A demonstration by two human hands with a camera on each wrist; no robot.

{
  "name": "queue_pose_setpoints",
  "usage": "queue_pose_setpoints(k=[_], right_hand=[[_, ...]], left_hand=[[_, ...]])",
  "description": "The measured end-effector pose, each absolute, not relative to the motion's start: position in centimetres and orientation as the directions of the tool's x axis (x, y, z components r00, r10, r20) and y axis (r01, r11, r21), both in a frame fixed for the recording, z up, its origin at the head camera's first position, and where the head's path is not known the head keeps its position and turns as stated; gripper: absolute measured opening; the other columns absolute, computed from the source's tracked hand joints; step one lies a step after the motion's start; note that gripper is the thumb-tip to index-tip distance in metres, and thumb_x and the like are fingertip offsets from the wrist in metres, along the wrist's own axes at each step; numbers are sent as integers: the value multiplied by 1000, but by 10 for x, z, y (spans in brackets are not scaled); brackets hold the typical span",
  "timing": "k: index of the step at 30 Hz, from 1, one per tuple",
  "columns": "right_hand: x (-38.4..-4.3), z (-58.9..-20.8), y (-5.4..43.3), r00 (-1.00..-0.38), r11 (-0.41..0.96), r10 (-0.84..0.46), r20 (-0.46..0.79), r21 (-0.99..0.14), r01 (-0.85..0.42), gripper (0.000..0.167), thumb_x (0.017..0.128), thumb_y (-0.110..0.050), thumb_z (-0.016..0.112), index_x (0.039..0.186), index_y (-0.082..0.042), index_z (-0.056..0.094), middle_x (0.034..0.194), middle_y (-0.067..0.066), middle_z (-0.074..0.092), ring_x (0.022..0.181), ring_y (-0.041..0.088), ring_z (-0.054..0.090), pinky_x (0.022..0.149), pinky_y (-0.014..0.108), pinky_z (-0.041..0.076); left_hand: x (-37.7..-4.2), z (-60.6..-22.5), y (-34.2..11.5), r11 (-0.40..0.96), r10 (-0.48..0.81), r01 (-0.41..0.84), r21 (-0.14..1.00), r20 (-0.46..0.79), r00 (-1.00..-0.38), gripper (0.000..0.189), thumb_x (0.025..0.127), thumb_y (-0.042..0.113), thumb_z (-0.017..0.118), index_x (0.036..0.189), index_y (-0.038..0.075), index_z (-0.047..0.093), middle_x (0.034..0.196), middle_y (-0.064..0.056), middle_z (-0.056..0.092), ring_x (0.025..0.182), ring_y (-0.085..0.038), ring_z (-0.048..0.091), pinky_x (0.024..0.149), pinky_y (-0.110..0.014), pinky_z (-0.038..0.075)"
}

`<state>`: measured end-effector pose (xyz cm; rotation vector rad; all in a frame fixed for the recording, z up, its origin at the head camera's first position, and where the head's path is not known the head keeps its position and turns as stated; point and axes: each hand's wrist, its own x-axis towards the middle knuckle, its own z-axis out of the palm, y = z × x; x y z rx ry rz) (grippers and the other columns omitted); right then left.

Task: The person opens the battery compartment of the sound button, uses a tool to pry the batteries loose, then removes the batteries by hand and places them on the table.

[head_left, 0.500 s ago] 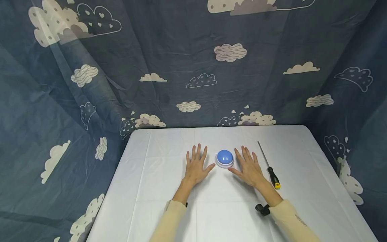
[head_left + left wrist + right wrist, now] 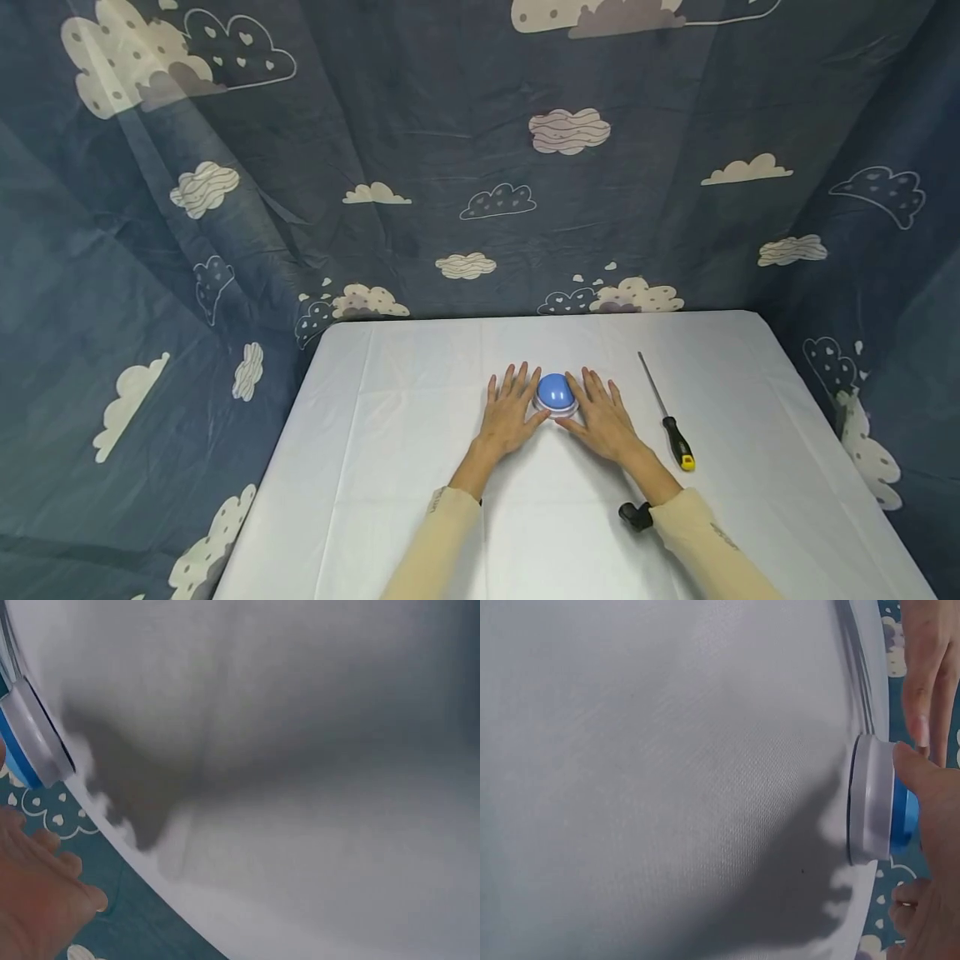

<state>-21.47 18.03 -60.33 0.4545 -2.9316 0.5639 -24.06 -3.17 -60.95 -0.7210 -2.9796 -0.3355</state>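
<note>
A domed blue push button [image 2: 555,391] on a round white base sits on the white table. My left hand [image 2: 507,423] is spread just left of it, fingers straight and thumb tip at the front of the base. On the other side lies my right hand [image 2: 607,427], likewise straight-fingered, its index finger beside the dome and its thumb near the front rim. The right wrist view has the button's white base [image 2: 871,799] side-on, with the right thumb at its edge. Part of the button [image 2: 41,735] shows at the left wrist view's edge, above the left hand [image 2: 45,896].
Right of my right hand, a screwdriver [image 2: 678,442] with a black and yellow handle lies on the table [image 2: 405,450], its shaft pointing away. A dark blue curtain [image 2: 420,125] with cloud prints hangs behind and at the sides. A black wrist device [image 2: 636,516] sits at the right cuff.
Both hands have moved inward towards the button, the left one to the right and the right one to the left, narrowing the gap around it. The screwdriver lies as before.
</note>
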Motion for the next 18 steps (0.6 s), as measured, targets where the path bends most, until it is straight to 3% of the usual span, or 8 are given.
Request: queue_pose_setpoints(k=[18], right_hand=[[-223,-609,175,-933,868,-301,198,-348,-354,73,99,-37,69,158,-6,41,158,31,42,148,48,40,121,73,25]], left_hand=[[-241,-616,-18,844,505,516,145,110,-856,69,106,41,51,166,21,24,169,-6,35,158,-28,29,128,-63,23]])
